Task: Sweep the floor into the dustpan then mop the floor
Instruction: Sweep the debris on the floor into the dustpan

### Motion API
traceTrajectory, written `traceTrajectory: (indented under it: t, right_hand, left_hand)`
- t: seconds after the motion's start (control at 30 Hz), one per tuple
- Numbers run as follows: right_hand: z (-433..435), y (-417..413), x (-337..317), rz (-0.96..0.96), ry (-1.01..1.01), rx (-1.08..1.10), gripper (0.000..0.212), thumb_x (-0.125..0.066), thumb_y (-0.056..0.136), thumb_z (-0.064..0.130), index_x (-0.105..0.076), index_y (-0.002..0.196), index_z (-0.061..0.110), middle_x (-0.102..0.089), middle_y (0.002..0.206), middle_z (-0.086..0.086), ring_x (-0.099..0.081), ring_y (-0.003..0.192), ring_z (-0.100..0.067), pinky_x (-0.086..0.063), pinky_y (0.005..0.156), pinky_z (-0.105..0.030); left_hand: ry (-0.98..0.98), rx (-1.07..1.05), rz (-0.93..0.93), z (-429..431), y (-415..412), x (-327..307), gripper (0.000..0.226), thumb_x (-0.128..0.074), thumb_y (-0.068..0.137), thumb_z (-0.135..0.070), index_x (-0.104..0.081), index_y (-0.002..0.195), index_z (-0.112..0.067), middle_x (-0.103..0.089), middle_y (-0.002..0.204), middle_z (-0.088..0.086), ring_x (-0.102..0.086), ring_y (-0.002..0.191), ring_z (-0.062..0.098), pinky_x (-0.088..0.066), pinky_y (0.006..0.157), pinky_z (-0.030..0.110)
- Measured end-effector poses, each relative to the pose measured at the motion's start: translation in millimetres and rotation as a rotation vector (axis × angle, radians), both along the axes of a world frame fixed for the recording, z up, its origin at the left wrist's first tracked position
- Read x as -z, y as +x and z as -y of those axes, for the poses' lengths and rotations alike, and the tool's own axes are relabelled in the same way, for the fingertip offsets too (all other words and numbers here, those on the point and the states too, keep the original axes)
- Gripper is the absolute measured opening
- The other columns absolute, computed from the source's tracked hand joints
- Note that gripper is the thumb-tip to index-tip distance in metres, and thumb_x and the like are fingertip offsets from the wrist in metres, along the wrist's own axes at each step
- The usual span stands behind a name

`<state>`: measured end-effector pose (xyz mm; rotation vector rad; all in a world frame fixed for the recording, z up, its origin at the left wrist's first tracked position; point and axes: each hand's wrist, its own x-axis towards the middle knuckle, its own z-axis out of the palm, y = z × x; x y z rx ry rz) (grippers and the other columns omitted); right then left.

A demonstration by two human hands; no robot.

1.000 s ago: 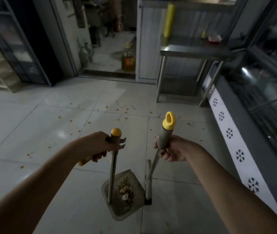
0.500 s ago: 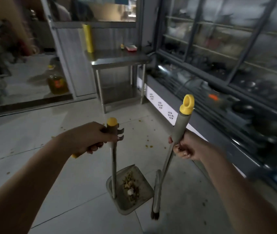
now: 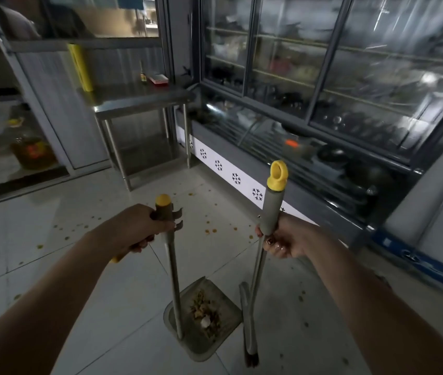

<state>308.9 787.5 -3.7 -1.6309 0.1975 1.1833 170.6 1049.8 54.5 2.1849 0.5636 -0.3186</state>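
While the left hand grips the dustpan handle upright, debris lies in the dustpan; the right hand clasps the broom beside it.

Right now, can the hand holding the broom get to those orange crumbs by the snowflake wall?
Probably yes, using the broom. The right hand grips its handle, and bare floor lies between the bristles and the orange crumbs. The dustpan sits off to the side.
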Motion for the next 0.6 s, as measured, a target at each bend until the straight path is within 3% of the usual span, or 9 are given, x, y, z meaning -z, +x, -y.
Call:
traceTrajectory:
  t: [0.17, 0.37, 0.6]
  right_hand:
    - [-3, 16, 14, -0.042, 0.018, 0.009, 0.025, -0.036, 0.085, 0.020, -0.046, 0.063, 0.013, -0.029, 0.055, -0.003, -0.032, 0.031, -0.012, -0.025, 0.033, -0.010]
    - [-33, 67, 37, -0.108, 0.036, -0.090, 0.032, -0.038, 0.090, 0.026, -0.045, 0.062, 0.012, -0.030, 0.052, -0.003, -0.033, 0.032, -0.011, -0.026, 0.032, -0.010]
    - [-101, 145, 56, -0.140, 0.013, -0.248, 0.032, -0.038, 0.090, 0.026, -0.046, 0.063, 0.012, -0.037, 0.051, -0.005, -0.036, 0.033, -0.012, -0.030, 0.033, -0.010]
  left_hand:
    - [0.002, -0.027, -0.055, -1, 15, 14, 0.023, -0.059, 0.091, -0.025, -0.059, 0.094, -0.002, -0.047, 0.058, 0.005, -0.041, 0.046, 0.014, -0.036, 0.043, 0.022]
    - [-0.007, -0.124, -0.104, -22, 47, 26, 0.020, -0.061, 0.090, -0.022, -0.056, 0.082, -0.005, -0.045, 0.056, 0.005, -0.040, 0.044, 0.014, -0.035, 0.041, 0.022]
    - [-0.032, -0.256, -0.135, -57, 95, 28, 0.017, -0.059, 0.091, -0.020, -0.057, 0.086, -0.005, -0.044, 0.056, 0.005, -0.038, 0.044, 0.013, -0.034, 0.040, 0.021]
